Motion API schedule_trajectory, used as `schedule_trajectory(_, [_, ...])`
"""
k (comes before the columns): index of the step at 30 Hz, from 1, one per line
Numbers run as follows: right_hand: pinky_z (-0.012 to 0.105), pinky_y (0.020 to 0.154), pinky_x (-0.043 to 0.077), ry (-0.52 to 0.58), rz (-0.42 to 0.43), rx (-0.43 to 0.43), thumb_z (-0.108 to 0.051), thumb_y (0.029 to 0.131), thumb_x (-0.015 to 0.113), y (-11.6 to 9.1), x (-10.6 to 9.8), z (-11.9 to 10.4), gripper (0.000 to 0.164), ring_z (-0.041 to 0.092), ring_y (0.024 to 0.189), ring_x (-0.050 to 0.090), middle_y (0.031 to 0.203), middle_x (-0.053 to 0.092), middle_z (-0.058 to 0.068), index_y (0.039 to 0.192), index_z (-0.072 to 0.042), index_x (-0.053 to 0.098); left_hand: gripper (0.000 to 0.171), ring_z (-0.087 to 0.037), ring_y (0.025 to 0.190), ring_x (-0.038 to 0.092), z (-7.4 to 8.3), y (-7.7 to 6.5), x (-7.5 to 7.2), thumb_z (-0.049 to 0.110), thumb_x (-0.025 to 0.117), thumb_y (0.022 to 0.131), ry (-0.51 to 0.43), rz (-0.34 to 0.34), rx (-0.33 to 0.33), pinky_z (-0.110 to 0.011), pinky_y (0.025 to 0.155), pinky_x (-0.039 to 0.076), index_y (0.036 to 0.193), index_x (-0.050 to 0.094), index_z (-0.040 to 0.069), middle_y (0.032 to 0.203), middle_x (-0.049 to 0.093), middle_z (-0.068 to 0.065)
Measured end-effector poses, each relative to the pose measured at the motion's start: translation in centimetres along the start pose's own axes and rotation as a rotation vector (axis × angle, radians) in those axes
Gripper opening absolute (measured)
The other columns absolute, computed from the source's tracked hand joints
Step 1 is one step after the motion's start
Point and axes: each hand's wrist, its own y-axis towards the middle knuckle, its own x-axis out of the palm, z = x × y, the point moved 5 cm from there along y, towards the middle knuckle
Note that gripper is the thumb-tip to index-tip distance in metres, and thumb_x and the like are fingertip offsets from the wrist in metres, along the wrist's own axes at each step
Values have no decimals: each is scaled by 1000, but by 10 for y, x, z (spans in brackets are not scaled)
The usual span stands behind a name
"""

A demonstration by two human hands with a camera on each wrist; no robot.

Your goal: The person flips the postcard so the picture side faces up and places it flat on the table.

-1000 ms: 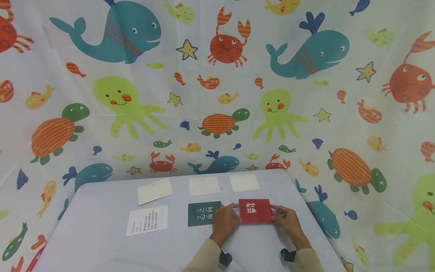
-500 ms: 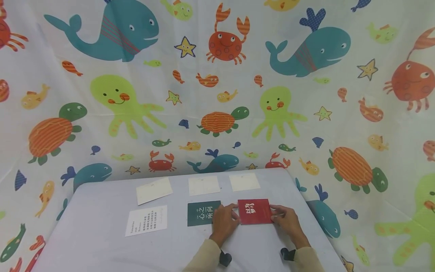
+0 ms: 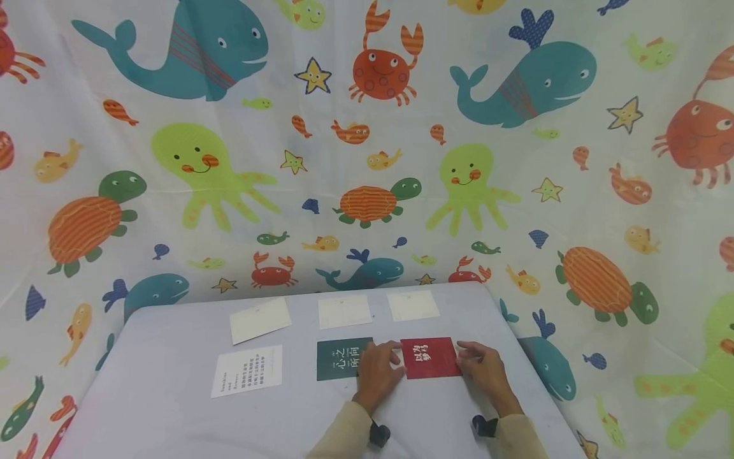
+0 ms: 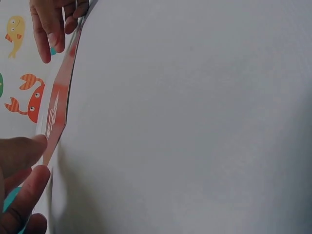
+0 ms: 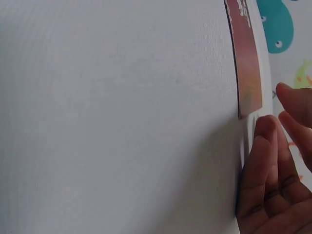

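Observation:
A red card [image 3: 431, 358] with white characters lies on the white tabletop, between both hands. My left hand [image 3: 378, 375] is at its left edge, thumb and forefinger parted; in the left wrist view those fingertips [image 4: 38, 144] overlap the card's end. That hand also covers the right part of a dark green card [image 3: 338, 360]. At the red card's right edge is my right hand [image 3: 484, 373], fingers loosely bent. In the right wrist view, its fingertips [image 5: 265, 124] sit just beyond the card's corner, pinching nothing.
A white card with printed text [image 3: 248, 371] lies to the left. Behind it runs a row of pale cards: a tilted left one [image 3: 260, 320], a middle one [image 3: 345, 311] and a right one [image 3: 413, 306]. A sea-animal curtain [image 3: 367, 153] hangs behind the table.
The fingers of both hands have loosened from the red card's edges. The red card stays almost where it was, on the tabletop.

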Motion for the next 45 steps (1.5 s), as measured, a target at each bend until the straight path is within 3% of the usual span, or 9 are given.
schedule_trajectory(5, [37,84,61,23,21,-10,-19,97,76,5,3,-5,44,31,112,69,124,72,14,139,-14,69,40,-11,83,49,0,4,-2,17,90,82,-3,20,32,-35,78,42,121,77,15,84,74,2])
schedule_trajectory(11, [47,94,61,37,29,-18,-24,98,76,14,8,-16,45,33,117,70,129,72,14,141,-15,67,40,-10,86,51,-3,11,-4,20,89,85,-32,25,20,-36,83,45,122,77,19,88,74,3])
schedule_trajectory(18, [48,97,61,39,17,-28,-25,97,78,30,13,-29,46,31,116,71,128,73,12,141,-17,67,37,-12,87,54,-1,28,-8,19,90,85,-32,72,36,-39,85,48,120,78,20,89,75,3])
schedule_trajectory(31, [53,103,57,24,13,-26,-29,97,77,46,18,-43,46,32,121,68,134,71,11,142,-21,66,38,-15,92,56,-4,48,-15,20,89,87,-48,86,56,-43,91,48,123,77,19,94,77,-1])
schedule_trajectory(45, [51,101,57,53,-2,-46,-29,98,78,69,22,-54,48,31,121,66,134,69,10,143,-22,65,37,-18,92,58,-4,66,-22,21,87,88,-32,73,48,-42,89,48,124,77,17,97,79,-3])
